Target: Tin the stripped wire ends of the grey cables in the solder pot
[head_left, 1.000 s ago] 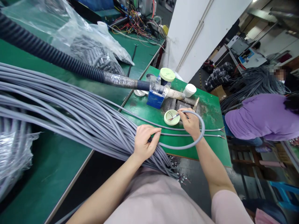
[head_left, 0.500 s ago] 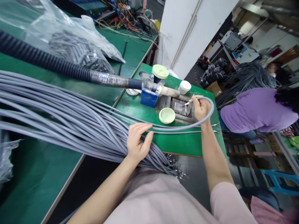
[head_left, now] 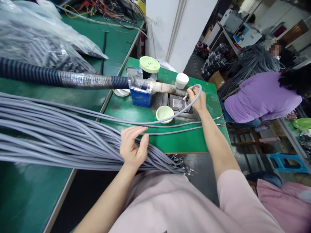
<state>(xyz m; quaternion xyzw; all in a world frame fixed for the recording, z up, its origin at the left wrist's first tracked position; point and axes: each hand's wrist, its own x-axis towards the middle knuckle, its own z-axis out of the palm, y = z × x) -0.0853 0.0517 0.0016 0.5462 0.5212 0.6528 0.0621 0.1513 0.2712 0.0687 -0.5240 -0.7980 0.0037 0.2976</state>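
My right hand (head_left: 198, 99) is closed on the end of a grey cable (head_left: 170, 120), which loops up over the fingers and passes across a pale green bowl (head_left: 165, 114). Its stripped wires (head_left: 181, 101) point down at the shiny silver surface of a solder pot (head_left: 178, 103); whether they touch it I cannot tell. My left hand (head_left: 133, 145) rests over a thick bundle of grey cables (head_left: 80, 139), thumb and curved fingers apart, gripping nothing visible. Two more cables with bared ends (head_left: 220, 125) lie on the green table beyond it, passing under my right forearm.
A ribbed black hose (head_left: 85, 81) with a pale nozzle reaches over a blue box (head_left: 141, 98) towards the pot. Behind stand a lidded tub (head_left: 149, 64) and a white cup (head_left: 181, 81). Plastic bags (head_left: 43, 42) lie at left. A person in purple (head_left: 262, 97) sits at right.
The whole view has shifted. The held cable has been raised off the table beside the other two, and its loop now stands over my right hand. The wires remain at the solder surface.
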